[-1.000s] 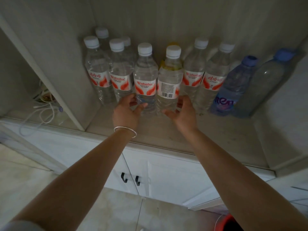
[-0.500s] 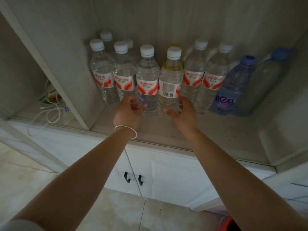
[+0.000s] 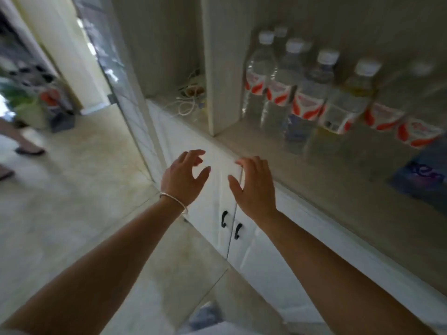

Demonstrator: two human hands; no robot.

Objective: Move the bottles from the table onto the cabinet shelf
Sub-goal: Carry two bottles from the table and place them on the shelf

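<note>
While both hands hang empty before the cabinet doors [image 3: 212,213], stock reads thus. Left hand [image 3: 181,177]: fingers spread and loosely curved, holding nothing; bracelet [image 3: 173,200] at wrist. Right hand [image 3: 254,187]: likewise spread, holding nothing. Water bottles [image 3: 307,102]: a row upright on the cabinet shelf [image 3: 278,151], long axes vertical, up and to the right of both hands, the right hand nearer. Table: not in view; any bottles left on it presumably lie away from the shelf. Cables [image 3: 186,105]: coiled in the neighbouring compartment.
</note>
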